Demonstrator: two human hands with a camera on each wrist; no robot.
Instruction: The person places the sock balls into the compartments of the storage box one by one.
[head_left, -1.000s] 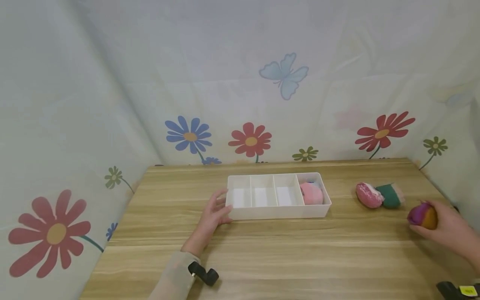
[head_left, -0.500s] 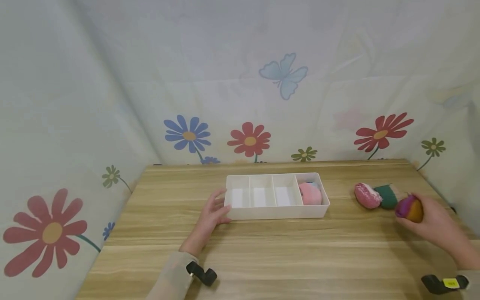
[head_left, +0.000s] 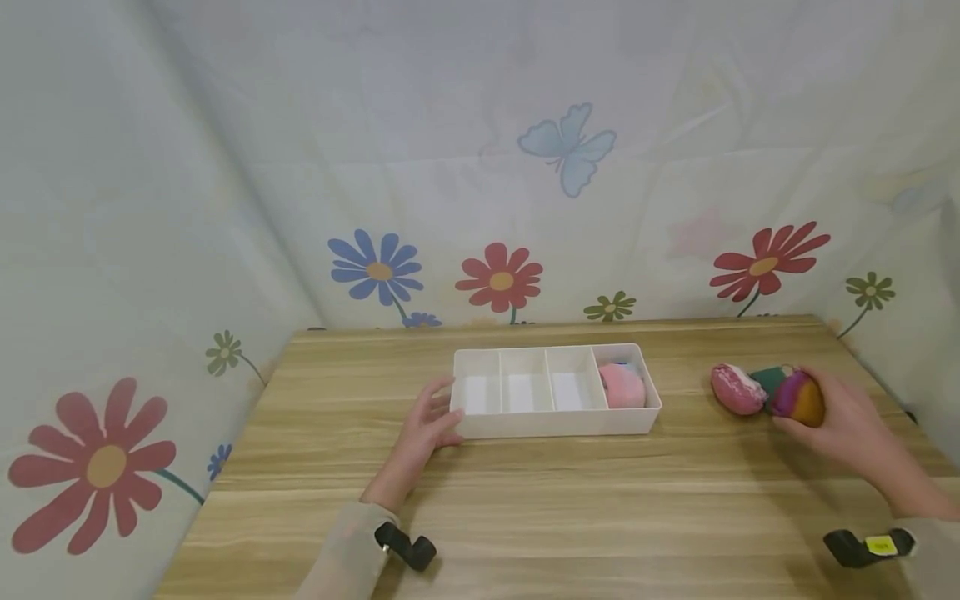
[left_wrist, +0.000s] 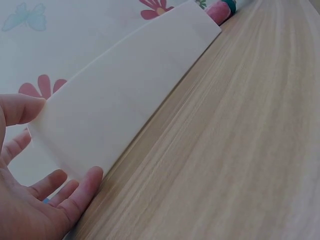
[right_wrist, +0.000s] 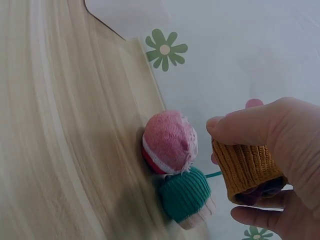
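A white divided box [head_left: 555, 423] stands on the table, with a pink rolled-up sock [head_left: 624, 387] in its rightmost compartment. My left hand [head_left: 422, 429] holds the box by its left end, thumb at the front corner; the left wrist view shows the fingers [left_wrist: 89, 186] against that end. At the right, my right hand [head_left: 851, 425] grips a purple and mustard rolled-up sock [head_left: 804, 400] between thumb and fingers, above the table. Its ribbed mustard cuff [right_wrist: 247, 167] faces the right wrist camera. Behind it lie a pink-and-white rolled-up sock [right_wrist: 171, 142] and a green one [right_wrist: 186, 195], touching.
The wooden table [head_left: 570, 517] reaches back to a hanging flowered cloth [head_left: 420, 183], which also encloses both sides. The box's other compartments [head_left: 525, 392], left of the pink sock, show bare white floors. A black wrist mount [head_left: 405, 547] sits on each sleeve.
My right hand has carried the purple and mustard rolled-up sock leftward and slightly away from me, so it now partly covers the green one. The left hand and box have stayed put.
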